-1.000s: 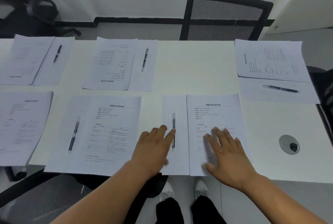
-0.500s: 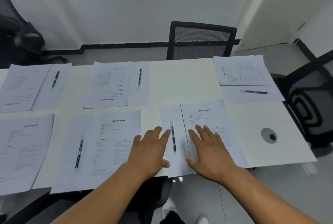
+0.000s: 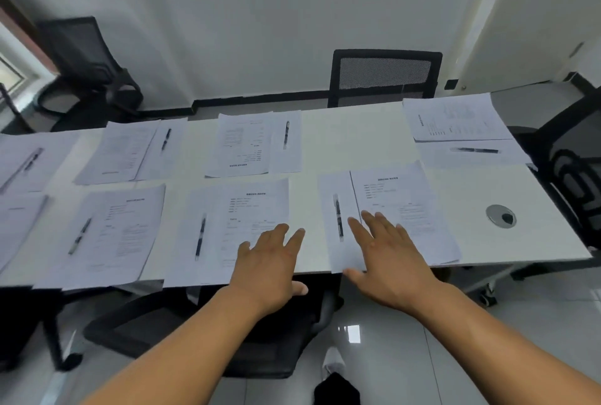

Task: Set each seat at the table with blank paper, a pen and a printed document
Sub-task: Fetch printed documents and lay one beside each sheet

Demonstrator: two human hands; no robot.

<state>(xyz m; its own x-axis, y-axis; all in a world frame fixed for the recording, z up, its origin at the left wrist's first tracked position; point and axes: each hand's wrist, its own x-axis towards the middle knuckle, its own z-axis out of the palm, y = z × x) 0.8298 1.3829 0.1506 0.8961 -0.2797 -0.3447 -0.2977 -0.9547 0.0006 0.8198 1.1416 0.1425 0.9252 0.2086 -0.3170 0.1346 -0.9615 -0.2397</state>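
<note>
A white table carries several place settings, each a blank sheet, a black pen and a printed document. In front of me lies a printed document overlapping a blank sheet with a black pen on it. My right hand hovers with fingers spread over the near edge of these papers, empty. My left hand is also spread and empty, at the table's front edge between this setting and the one to its left, a printed document with a pen.
Black mesh chairs stand at the far side, at the right end and under the near edge. A round cable grommet sits in the table at the right. Another chair stands in the back left corner.
The camera has pulled back and tilted up, showing more of the room. Both hands have lifted off the papers and drawn back toward the table's near edge.
</note>
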